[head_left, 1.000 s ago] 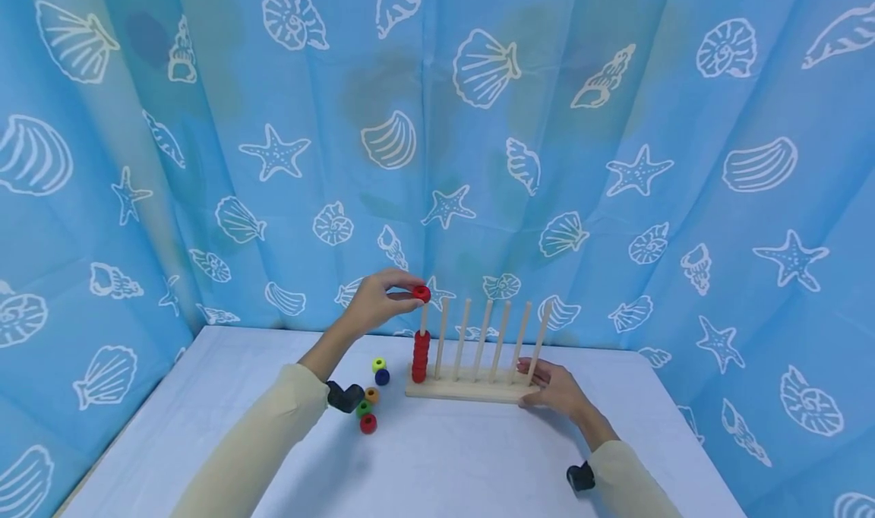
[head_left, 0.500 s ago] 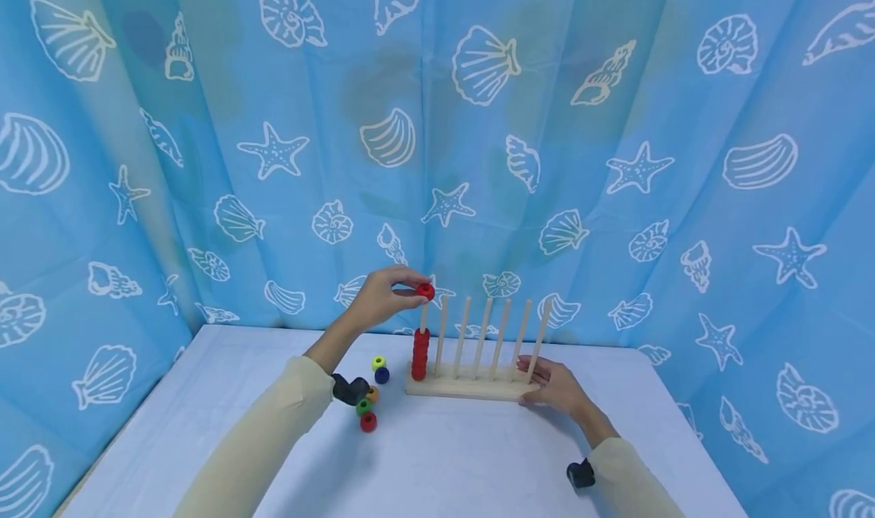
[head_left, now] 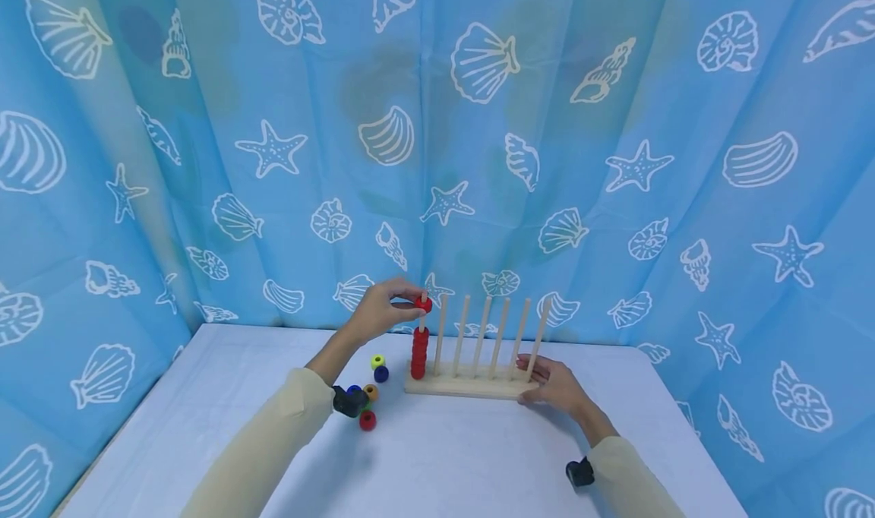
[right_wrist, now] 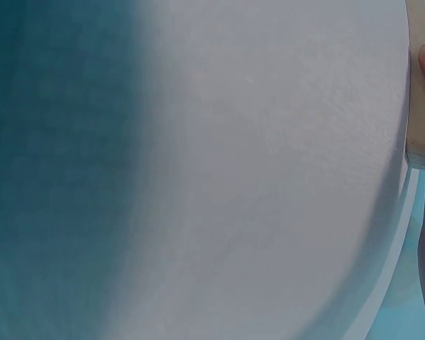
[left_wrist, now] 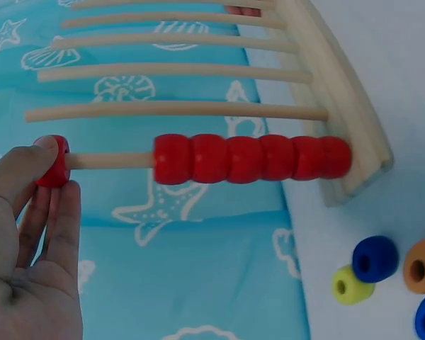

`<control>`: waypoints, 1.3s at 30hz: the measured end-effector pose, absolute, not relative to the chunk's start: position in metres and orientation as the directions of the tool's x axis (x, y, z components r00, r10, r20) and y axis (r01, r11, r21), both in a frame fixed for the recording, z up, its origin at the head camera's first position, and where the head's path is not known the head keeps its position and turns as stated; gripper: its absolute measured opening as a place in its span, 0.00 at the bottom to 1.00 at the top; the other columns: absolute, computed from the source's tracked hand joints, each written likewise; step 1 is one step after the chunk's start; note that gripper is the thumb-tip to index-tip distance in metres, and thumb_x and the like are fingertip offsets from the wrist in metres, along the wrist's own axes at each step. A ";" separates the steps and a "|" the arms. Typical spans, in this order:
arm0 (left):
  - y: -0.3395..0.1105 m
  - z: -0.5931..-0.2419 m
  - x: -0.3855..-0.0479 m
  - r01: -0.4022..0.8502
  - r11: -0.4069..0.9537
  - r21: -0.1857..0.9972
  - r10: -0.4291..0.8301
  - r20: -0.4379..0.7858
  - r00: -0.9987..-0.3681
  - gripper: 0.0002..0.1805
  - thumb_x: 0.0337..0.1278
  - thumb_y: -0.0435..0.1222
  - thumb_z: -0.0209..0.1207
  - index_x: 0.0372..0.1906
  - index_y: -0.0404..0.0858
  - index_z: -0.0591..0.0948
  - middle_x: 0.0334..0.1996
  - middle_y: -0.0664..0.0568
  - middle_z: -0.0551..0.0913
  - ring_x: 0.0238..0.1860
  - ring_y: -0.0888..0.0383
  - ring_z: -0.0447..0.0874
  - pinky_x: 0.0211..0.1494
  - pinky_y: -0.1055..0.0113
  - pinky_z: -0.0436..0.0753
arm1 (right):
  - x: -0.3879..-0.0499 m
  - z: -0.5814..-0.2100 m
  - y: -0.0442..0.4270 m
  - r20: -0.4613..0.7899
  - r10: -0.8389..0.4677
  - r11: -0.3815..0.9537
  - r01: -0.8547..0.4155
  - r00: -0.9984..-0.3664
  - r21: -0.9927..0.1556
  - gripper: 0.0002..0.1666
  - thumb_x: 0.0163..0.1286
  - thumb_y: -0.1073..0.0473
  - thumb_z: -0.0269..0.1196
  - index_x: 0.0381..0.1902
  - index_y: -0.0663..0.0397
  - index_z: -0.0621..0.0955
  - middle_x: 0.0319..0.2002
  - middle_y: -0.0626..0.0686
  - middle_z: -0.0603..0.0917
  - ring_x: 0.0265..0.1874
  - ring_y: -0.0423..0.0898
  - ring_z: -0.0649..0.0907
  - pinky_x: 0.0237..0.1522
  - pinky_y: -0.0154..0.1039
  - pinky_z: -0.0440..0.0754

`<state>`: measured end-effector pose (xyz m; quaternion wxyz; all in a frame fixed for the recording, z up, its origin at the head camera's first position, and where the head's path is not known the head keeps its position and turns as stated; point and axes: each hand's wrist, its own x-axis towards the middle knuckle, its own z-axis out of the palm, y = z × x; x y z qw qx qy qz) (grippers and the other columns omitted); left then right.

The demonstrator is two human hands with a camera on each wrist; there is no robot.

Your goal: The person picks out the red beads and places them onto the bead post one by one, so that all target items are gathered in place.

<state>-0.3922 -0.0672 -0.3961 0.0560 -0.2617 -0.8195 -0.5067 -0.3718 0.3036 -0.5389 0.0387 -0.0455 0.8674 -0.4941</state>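
Note:
My left hand (head_left: 383, 311) pinches a red bead (left_wrist: 54, 170) between thumb and fingers. The top of the leftmost peg (left_wrist: 110, 161) runs into this bead, and its tip shows just above it in the head view. Lower on the same peg, several red beads (left_wrist: 227, 159) sit stacked against the wooden base (head_left: 465, 387); a bare stretch of peg separates them from the pinched one. At the base's right end my right hand (head_left: 559, 389) holds the wood, thumb in front and fingers behind. Only part of that hand shows in the right wrist view.
Left of the stand lie loose beads: yellow (head_left: 377, 361), blue (head_left: 381, 374), orange (head_left: 371, 392) and red (head_left: 368, 420). A black wrist camera (head_left: 350, 402) partly covers others. Several bare pegs (left_wrist: 177, 110) stand beside the filled one. A shell-patterned curtain (head_left: 437, 161) hangs behind the white table (head_left: 465, 457).
The red bead in my left hand has come over the leftmost peg's tip and slid slightly down it. My right hand keeps its hold on the base.

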 end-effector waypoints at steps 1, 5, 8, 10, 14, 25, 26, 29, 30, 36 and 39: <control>-0.067 -0.399 -0.391 0.479 0.351 0.804 0.367 0.353 -0.861 0.17 0.54 0.34 0.69 0.50 0.39 0.85 0.44 0.54 0.81 0.48 0.57 0.81 0.51 0.64 0.83 | -0.372 -0.539 0.303 -0.026 -0.112 0.505 -0.034 -0.993 -0.863 0.46 0.43 0.65 0.79 0.63 0.51 0.76 0.62 0.56 0.77 0.64 0.56 0.73 0.61 0.45 0.73; -0.067 -0.410 -0.389 0.457 0.338 0.822 0.352 0.340 -0.872 0.17 0.54 0.33 0.69 0.50 0.38 0.85 0.45 0.53 0.81 0.49 0.53 0.81 0.50 0.62 0.84 | -0.372 -0.540 0.303 -0.023 -0.117 0.513 -0.041 -0.993 -0.857 0.46 0.44 0.64 0.79 0.63 0.51 0.76 0.62 0.56 0.77 0.64 0.56 0.73 0.61 0.45 0.73; -0.066 -0.421 -0.388 0.434 0.335 0.836 0.338 0.323 -0.884 0.17 0.54 0.32 0.69 0.50 0.38 0.84 0.44 0.53 0.81 0.49 0.52 0.81 0.50 0.62 0.84 | -0.372 -0.540 0.303 -0.028 -0.108 0.513 -0.032 -0.994 -0.858 0.45 0.43 0.64 0.79 0.63 0.50 0.77 0.62 0.55 0.77 0.64 0.55 0.73 0.61 0.46 0.73; -0.066 -0.428 -0.387 0.418 0.344 0.841 0.329 0.309 -0.892 0.16 0.54 0.32 0.69 0.49 0.39 0.85 0.44 0.53 0.81 0.49 0.53 0.81 0.49 0.63 0.84 | -0.371 -0.539 0.303 -0.024 -0.114 0.515 -0.039 -0.993 -0.857 0.45 0.43 0.65 0.79 0.63 0.52 0.76 0.62 0.56 0.77 0.64 0.57 0.73 0.61 0.47 0.73; -0.066 -0.439 -0.387 0.403 0.365 0.839 0.318 0.294 -0.901 0.15 0.53 0.33 0.69 0.48 0.40 0.85 0.43 0.54 0.82 0.48 0.56 0.82 0.49 0.65 0.84 | -0.369 -0.538 0.301 -0.033 -0.111 0.515 -0.029 -0.993 -0.857 0.46 0.43 0.66 0.79 0.63 0.52 0.76 0.61 0.56 0.78 0.64 0.57 0.73 0.61 0.47 0.73; -0.065 -0.443 -0.388 0.395 0.350 0.849 0.320 0.288 -0.902 0.16 0.54 0.33 0.69 0.49 0.39 0.85 0.43 0.54 0.82 0.49 0.55 0.82 0.50 0.63 0.84 | -0.370 -0.536 0.302 -0.025 -0.117 0.515 -0.039 -0.993 -0.857 0.47 0.43 0.66 0.79 0.64 0.55 0.75 0.62 0.58 0.77 0.65 0.58 0.72 0.61 0.46 0.72; -0.065 -0.444 -0.388 0.392 0.350 0.851 0.318 0.285 -0.904 0.16 0.54 0.33 0.69 0.49 0.39 0.85 0.43 0.54 0.82 0.49 0.55 0.82 0.50 0.63 0.84 | -0.370 -0.536 0.302 -0.025 -0.118 0.515 -0.040 -0.993 -0.856 0.47 0.43 0.66 0.79 0.64 0.55 0.75 0.62 0.58 0.77 0.65 0.58 0.72 0.61 0.46 0.72; -0.065 -0.447 -0.389 0.390 0.360 0.847 0.315 0.283 -0.906 0.16 0.55 0.33 0.69 0.50 0.40 0.84 0.43 0.55 0.82 0.49 0.56 0.82 0.50 0.63 0.83 | -0.370 -0.536 0.302 -0.028 -0.113 0.506 -0.033 -0.993 -0.862 0.47 0.43 0.66 0.79 0.64 0.53 0.75 0.61 0.57 0.78 0.64 0.57 0.73 0.61 0.46 0.73; -0.065 -0.447 -0.389 0.392 0.364 0.845 0.314 0.284 -0.906 0.16 0.55 0.33 0.68 0.50 0.41 0.84 0.44 0.55 0.82 0.49 0.56 0.82 0.51 0.63 0.83 | -0.370 -0.537 0.302 -0.026 -0.114 0.504 -0.036 -0.993 -0.863 0.46 0.43 0.67 0.79 0.64 0.53 0.75 0.61 0.56 0.78 0.64 0.57 0.73 0.61 0.46 0.73; -0.066 -0.448 -0.389 0.380 0.379 0.844 0.306 0.273 -0.912 0.16 0.56 0.34 0.68 0.51 0.41 0.84 0.44 0.57 0.82 0.49 0.58 0.82 0.51 0.63 0.83 | -0.369 -0.534 0.301 -0.026 -0.109 0.495 -0.031 -0.994 -0.868 0.46 0.42 0.67 0.79 0.63 0.53 0.76 0.61 0.56 0.78 0.64 0.56 0.73 0.61 0.46 0.73; -0.066 -0.447 -0.388 0.373 0.383 0.845 0.304 0.266 -0.915 0.17 0.55 0.34 0.68 0.51 0.42 0.84 0.44 0.56 0.82 0.50 0.55 0.82 0.51 0.62 0.83 | -0.369 -0.535 0.301 -0.025 -0.109 0.496 -0.032 -0.994 -0.868 0.46 0.43 0.67 0.79 0.63 0.53 0.76 0.61 0.56 0.78 0.64 0.57 0.73 0.61 0.46 0.73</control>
